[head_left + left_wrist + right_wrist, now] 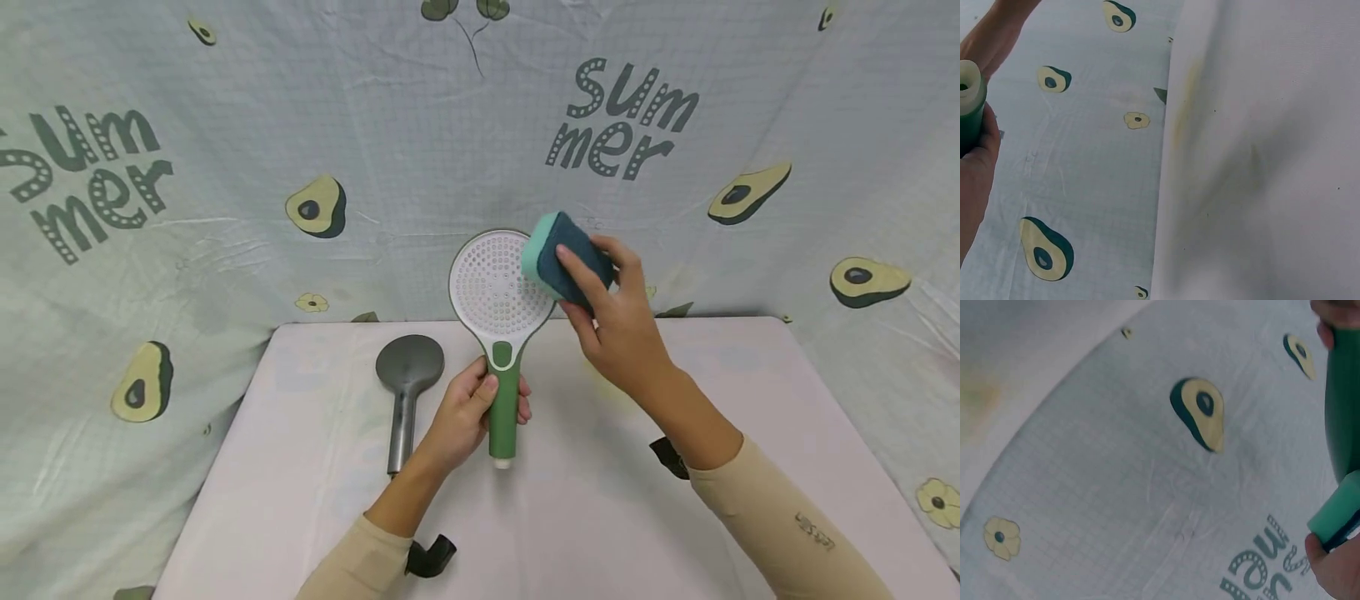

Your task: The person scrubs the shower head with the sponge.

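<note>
Avocado-print cloth behind a white table (600,500). Left hand (468,412) grips the green shower head (498,321) upright; right hand (615,312) pinches a sponge (558,254) against its face — scrubbing appears underway. Grey head (407,383) lies untouched.

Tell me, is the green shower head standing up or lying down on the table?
Standing up. The left hand holds the green shower head by its handle, round face on top, above the table.
</note>
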Action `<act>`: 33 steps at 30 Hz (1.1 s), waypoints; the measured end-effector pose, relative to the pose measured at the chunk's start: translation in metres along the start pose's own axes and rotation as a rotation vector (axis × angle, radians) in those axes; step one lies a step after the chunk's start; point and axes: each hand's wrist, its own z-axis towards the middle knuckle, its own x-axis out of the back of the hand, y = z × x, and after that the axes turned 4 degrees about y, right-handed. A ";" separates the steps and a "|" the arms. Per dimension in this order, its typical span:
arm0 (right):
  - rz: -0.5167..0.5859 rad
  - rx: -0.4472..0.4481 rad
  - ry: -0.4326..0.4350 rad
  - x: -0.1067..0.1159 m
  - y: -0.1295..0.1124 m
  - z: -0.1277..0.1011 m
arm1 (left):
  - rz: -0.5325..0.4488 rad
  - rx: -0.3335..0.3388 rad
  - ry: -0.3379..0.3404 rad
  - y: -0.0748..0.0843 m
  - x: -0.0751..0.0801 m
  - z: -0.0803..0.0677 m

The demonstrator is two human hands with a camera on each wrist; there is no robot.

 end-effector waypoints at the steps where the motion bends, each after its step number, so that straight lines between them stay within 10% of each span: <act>1: 0.022 -0.041 -0.003 0.003 0.002 0.004 | 0.010 0.010 -0.006 -0.001 0.000 0.000; 16: 0.207 -0.093 -0.032 -0.023 -0.018 -0.043 | 0.092 -0.034 0.064 0.006 0.002 0.004; 25: 0.178 -0.202 -0.049 0.002 0.001 -0.015 | 0.282 -0.002 0.062 0.005 0.006 0.000; 33: 0.177 -0.210 -0.105 0.013 0.002 -0.007 | 0.173 0.023 -0.019 -0.002 0.007 0.001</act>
